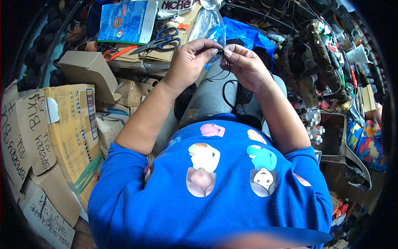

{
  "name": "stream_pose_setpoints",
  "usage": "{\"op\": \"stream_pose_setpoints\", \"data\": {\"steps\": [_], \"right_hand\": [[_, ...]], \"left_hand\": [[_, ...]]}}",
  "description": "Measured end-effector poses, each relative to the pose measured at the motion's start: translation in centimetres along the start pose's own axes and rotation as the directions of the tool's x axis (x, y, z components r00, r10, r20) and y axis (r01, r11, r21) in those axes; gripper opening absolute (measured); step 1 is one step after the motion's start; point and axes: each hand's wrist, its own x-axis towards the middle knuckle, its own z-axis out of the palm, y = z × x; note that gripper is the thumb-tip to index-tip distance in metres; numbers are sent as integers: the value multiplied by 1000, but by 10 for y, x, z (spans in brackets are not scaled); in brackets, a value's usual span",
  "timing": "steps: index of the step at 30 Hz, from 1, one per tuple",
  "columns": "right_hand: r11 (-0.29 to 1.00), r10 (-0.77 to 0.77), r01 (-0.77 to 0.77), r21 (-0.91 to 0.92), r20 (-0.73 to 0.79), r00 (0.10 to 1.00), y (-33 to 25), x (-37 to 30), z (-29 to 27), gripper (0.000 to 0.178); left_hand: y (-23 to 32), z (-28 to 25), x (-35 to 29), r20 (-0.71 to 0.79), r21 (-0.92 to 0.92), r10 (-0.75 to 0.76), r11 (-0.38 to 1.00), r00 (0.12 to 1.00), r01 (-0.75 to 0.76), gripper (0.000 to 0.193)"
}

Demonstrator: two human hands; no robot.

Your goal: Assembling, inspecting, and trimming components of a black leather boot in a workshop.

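My left hand point(187, 65) and my right hand point(250, 68) meet above my lap, thumb and forefinger of each pinched together. Between the fingertips runs a thin black cord point(216, 78), its loose loops hanging below toward my legs. What exactly the tips hold at the meeting point is too small to make out. Under my right hand, on my grey-trousered lap, rests a black item point(245, 96) that looks like a shoe, partly hidden by the wrist. A black loop rises at its left side.
Ahead, a cluttered work surface bears dark-handled scissors point(159, 41), a blue booklet point(124, 23) and clear plastic point(207, 27). Cardboard boxes point(68, 124) crowd the left. On the right stand a dark, rough-edged machine or stand point(309, 62), a white mug point(357, 54) and small bottles point(313, 124).
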Motion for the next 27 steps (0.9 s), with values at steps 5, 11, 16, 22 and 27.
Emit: {"op": "stream_pose_setpoints", "data": {"steps": [5,11,16,22,27], "right_hand": [[957,-70,43,-286,-86,994,-6,-5,5,20],[757,-44,-10,-653,-67,997,-17,-23,9,22],[845,-293,164,-508,-183,939,-73,-70,-6,20],[777,-627,578,-247,-230,745,-153,-183,-34,35],[729,-681,568,-381,-324,657,-143,-211,-30,55]], "left_hand": [[7,-4,3,29,313,136,940,990,-138,12],[1,8,16,-60,349,219,919,974,-185,8],[-23,43,46,132,-142,39,990,991,-20,35],[-60,152,54,789,449,207,449,579,-773,54],[-51,173,72,946,304,15,293,323,-906,17]]}}
